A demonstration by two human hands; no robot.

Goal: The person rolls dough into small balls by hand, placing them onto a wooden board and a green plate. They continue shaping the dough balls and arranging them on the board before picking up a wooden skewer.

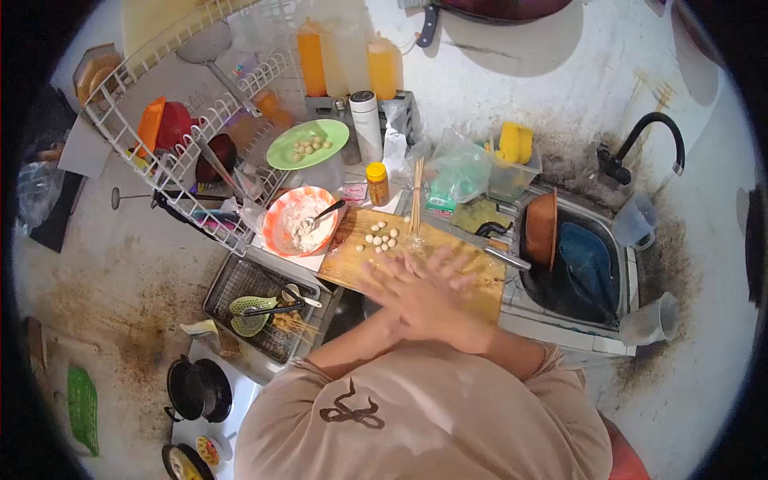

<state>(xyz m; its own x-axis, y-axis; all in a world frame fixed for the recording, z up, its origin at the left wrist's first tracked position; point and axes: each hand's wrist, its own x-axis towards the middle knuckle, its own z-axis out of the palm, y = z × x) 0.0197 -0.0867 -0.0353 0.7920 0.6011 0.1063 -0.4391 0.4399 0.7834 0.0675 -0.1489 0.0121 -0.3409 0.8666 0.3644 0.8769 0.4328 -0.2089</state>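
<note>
My right hand [428, 302] lies across my left hand [394, 322] above the wooden board [476, 268]. Their palms overlap, and the blurred fingers of both are stretched out and spread. Whatever may lie between the palms is hidden. Just beyond my fingers, several small pale balls [382, 239] rest on the board, with a bundle of thin sticks [418, 192] beside them. An orange-and-white bowl [276, 228] with pale dough and a spoon is left of the board. Behind it, a green plate [332, 136] carries more balls.
A knife [506, 257] lies at the board's right, near the sink [628, 280]. A yellow-capped jar [378, 186] and white flask [366, 132] stand behind the board. On the left are a dish rack [172, 188] and a wire-racked tray [228, 288] with utensils.
</note>
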